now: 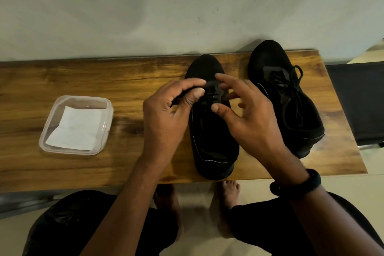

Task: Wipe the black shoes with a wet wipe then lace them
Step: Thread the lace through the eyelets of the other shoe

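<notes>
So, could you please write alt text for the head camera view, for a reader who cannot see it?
A person's left hand and right hand work the lace of a black shoe on a wooden bench. A second, laced black shoe stands to its right. At left, a clear plastic container holds a white wipe.

Two shoes (pixel 216 131) side by side on bench (pixel 83 172), tub (pixel 52 127) well left.

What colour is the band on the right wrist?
Black; the wristband shows best in the head view.
</notes>
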